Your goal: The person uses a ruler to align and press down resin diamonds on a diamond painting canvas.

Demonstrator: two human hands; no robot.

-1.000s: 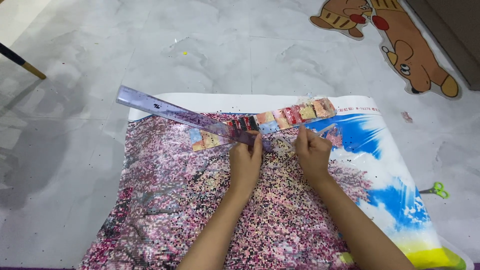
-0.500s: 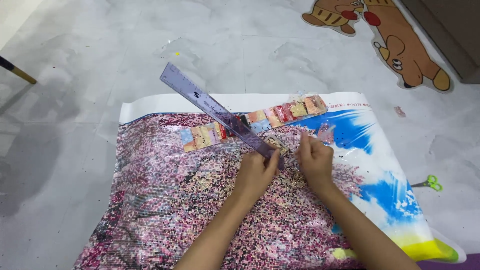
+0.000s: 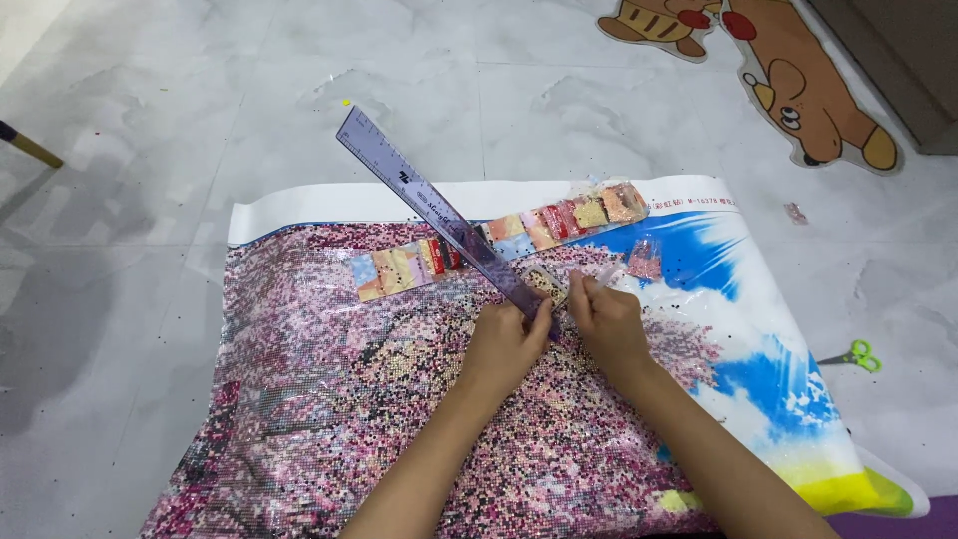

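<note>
Pale marble floor (image 3: 150, 299) all around us, and spread across it a big diamond-painting canvas (image 3: 329, 399), mostly pink speckle with a blue-sky corner off to the right. From the head camera we look straight down on it.

Our left hand (image 3: 504, 344) is curled closed around the near end of a clear purple ruler (image 3: 439, 215), and the ruler angles up and away to the left, its far tip out past the white border of the canvas and over the floor. It crosses a strip of little colour sachets (image 3: 399, 269) lying on the canvas; more sachets (image 3: 589, 212) run on toward the upper right.

Our right hand (image 3: 607, 321) sits just beside the left, fingers bent down onto the canvas next to a small tray (image 3: 547, 284). Whether it pinches anything, we cannot tell.

Out on the floor, well apart: green scissors (image 3: 853, 355) at right, a brown cartoon-animal cutout (image 3: 808, 90) at top right, a stick handle (image 3: 28, 146) at far left.
</note>
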